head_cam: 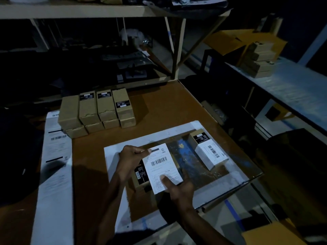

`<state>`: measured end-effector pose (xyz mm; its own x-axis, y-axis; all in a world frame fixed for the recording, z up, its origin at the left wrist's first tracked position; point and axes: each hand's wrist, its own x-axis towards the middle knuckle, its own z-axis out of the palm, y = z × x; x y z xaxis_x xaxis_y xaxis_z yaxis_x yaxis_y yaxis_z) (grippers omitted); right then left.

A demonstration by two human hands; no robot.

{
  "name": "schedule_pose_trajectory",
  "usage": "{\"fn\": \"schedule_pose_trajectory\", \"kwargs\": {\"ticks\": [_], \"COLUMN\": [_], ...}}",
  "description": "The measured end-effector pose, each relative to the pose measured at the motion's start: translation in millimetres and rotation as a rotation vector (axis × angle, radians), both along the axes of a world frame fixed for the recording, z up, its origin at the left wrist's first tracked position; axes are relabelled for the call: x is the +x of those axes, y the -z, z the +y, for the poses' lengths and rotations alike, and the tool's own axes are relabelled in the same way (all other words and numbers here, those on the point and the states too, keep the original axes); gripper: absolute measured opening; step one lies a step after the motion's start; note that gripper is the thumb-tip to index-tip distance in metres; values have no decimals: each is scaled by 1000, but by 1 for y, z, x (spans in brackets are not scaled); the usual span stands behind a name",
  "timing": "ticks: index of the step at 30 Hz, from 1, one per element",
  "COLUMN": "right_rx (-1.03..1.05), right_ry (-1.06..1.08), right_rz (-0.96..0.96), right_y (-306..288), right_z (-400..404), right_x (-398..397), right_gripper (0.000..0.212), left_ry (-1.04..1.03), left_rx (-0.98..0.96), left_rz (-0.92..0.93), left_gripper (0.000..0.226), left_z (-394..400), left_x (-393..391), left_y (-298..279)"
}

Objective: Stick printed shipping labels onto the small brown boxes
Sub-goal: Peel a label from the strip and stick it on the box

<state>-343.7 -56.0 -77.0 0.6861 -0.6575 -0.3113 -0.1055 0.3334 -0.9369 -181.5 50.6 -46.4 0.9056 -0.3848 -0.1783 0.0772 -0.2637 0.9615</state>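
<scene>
A white shipping label (161, 167) with a barcode lies over a small brown box (139, 175) on the glass-topped work area. My left hand (130, 159) pinches the label's top left edge. My right hand (177, 187) grips the label's near edge, thumb on top. To the right lies a second brown box (196, 137) with a white label (209, 153) stuck on it. Several brown boxes (96, 112) with black stickers are stacked in two layers at the back left of the table.
A long strip of printed labels (55, 167) runs along the table's left side. The brown table (159, 106) ends at the right near a glass pane edge (247, 181). Shelves stand behind, and more boxes (260, 61) sit on a bench at right.
</scene>
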Motion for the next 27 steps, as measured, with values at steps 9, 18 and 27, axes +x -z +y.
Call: {"fn": "schedule_pose_trajectory", "kwargs": {"ticks": [9,18,27], "right_rx": [-20,13,72], "right_ry": [-4,-8,-3], "right_rz": [1,19,1], "right_y": [4,7,12], "right_z": [-8,-10,-11], "right_x": [-3,-2,0], "right_gripper": [32,36,37], "left_ry": [20,23,49], "left_rx": [57,78,88], "left_rz": [-17,22,39], "left_gripper": [6,7,9], "left_z": [-12,-12,-11], "left_x": [2,3,6], "left_y": [0,5,13]}}
